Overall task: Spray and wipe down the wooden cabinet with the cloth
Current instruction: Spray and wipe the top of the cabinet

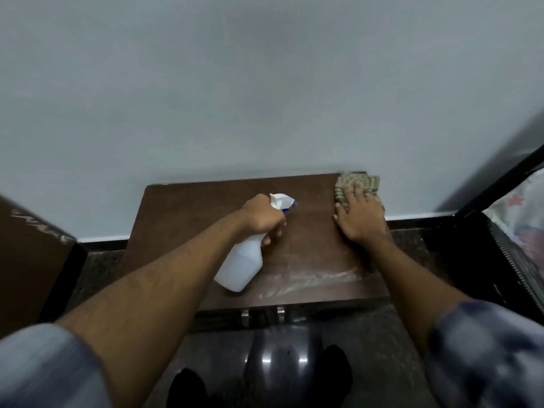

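Cabinet top fills the lower middle of the head view: a low dark-brown wooden cabinet (206,207) standing against a pale grey wall (265,83), with two small metal handles (263,315) showing on its front edge. Left hand (260,216) is curled tight around the neck of a white translucent plastic spray bottle (243,266), which is tilted, its base toward the person and raised off the surface, its white-and-blue nozzle (282,201) pointing away toward the right rear of the top. One finger appears hooked under the trigger; whether it is pressed cannot be told. Right hand (359,217) lies flat, palm down, fingers spread, pressing on a folded beige-green patterned cloth (357,182) at the back right corner of the top, close to the wall; the cloth sticks out beyond the fingertips. Pale wet streaks (312,279) run across the wood near the front edge, between bottle and right forearm. Both forearms bare, blue-grey sleeves blurred at the frame's lower corners. Dark polished floor (103,269) around the cabinet; brown furniture panel (26,254) at far left, black frame (500,184) at far right.
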Demonstrator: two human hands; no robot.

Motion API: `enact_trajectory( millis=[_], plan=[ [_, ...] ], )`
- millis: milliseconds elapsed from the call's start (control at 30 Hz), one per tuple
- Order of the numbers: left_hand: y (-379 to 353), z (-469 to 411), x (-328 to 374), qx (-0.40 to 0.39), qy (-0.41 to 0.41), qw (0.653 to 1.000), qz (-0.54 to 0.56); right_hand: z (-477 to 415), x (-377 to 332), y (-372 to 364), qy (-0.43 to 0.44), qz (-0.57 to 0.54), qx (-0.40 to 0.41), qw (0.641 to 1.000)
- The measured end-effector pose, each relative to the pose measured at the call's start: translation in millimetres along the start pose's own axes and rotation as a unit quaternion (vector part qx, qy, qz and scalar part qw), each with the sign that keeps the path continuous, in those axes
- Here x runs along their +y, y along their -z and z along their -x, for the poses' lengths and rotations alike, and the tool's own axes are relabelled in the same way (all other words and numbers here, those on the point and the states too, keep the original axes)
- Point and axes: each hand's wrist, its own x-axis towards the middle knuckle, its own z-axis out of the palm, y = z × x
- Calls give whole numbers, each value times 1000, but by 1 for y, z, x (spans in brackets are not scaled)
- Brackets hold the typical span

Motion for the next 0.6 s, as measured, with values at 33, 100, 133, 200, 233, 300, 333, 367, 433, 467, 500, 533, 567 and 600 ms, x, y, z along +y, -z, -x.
enact_trajectory(
  millis=[33,100,133,200,233,300,333,367,433,467,500,533,567,600],
  plan=[
    [1,5,-5,-2,2,1000,3,18,-16,-3,31,-1,0,1000],
    [3,15,-14,-5,5,1000,12,64,-27,-9,164,2,-14,986],
    [5,21,-19,-3,5,1000,15,76,-17,-10,221,12,-33,975],
    [7,35,-28,17,4,1000,24,65,4,-7,210,20,-37,977],
    [7,42,-32,30,2,999,32,53,9,-5,137,18,-22,990],
    [8,52,-38,60,-5,997,40,42,-2,3,-18,-18,-16,1000],
    [9,56,-41,69,-8,997,39,47,-23,2,-39,-35,-17,998],
    [10,61,-44,71,-9,997,36,59,-46,-2,-10,-42,-24,999],
    [14,67,-50,62,-8,998,22,95,-80,-12,137,-30,-38,989],
    [15,68,-53,59,-8,998,14,113,-82,-19,203,-22,-46,978],
    [17,71,-56,58,-4,998,14,120,-77,-22,220,-19,-51,974],
    [19,74,-61,56,-1,998,20,116,-69,-22,189,-27,-45,981],
    [19,77,-64,53,3,998,29,103,-61,-22,119,-41,-23,992],
    [19,79,-68,52,5,998,38,89,-56,-20,26,-49,-14,998]
  ],
)
